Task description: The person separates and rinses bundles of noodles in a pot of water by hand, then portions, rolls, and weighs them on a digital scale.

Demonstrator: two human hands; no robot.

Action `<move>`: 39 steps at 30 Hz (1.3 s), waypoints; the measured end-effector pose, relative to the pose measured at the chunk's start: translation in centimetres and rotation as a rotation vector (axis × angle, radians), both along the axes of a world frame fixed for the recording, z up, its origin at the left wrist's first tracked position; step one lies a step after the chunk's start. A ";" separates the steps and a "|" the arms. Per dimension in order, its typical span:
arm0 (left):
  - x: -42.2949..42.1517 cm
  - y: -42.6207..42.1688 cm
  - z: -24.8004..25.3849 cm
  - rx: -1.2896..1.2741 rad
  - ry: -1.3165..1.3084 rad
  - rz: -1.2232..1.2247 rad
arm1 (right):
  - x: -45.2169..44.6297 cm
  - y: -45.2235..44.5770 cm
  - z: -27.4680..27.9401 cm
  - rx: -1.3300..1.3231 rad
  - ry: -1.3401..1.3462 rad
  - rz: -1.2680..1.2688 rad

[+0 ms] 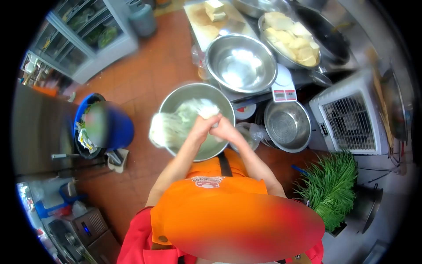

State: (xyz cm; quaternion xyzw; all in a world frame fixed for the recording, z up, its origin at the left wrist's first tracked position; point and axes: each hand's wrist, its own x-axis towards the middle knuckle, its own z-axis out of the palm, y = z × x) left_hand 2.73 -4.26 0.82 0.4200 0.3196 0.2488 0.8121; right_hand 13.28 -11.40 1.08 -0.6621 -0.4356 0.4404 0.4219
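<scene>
Left grip (pixel 205 125) and right grip (pixel 224 128) clench a blurred, white, cloth-like bundle (pixel 164 128) bulging past a round steel bowl's (pixel 173 97) rim; red-tiled floor (pixel 145 169) separates bowl from blue bin (pixel 121 132).

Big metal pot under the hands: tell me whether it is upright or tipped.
Upright: seen from above, the metal pot shows its round, open mouth facing up.
</scene>
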 end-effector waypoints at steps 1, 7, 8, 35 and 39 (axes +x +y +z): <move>0.0 -0.1 0.2 0.010 0.006 -0.026 | -0.1 -0.1 -0.1 -0.068 -0.022 -0.032; -1.5 1.1 1.5 0.164 0.085 -0.182 | -0.2 0.0 -1.3 -0.103 0.230 -0.018; -2.3 1.1 2.2 0.174 0.147 -0.224 | -0.6 -0.1 -0.3 -0.138 0.343 -0.108; -13.5 0.0 -3.0 0.325 0.484 -0.348 | 2.1 -3.1 0.3 -0.018 1.205 -0.392; -13.9 0.5 -3.3 0.528 0.581 -0.425 | 1.6 -3.2 0.2 -0.008 1.156 -0.419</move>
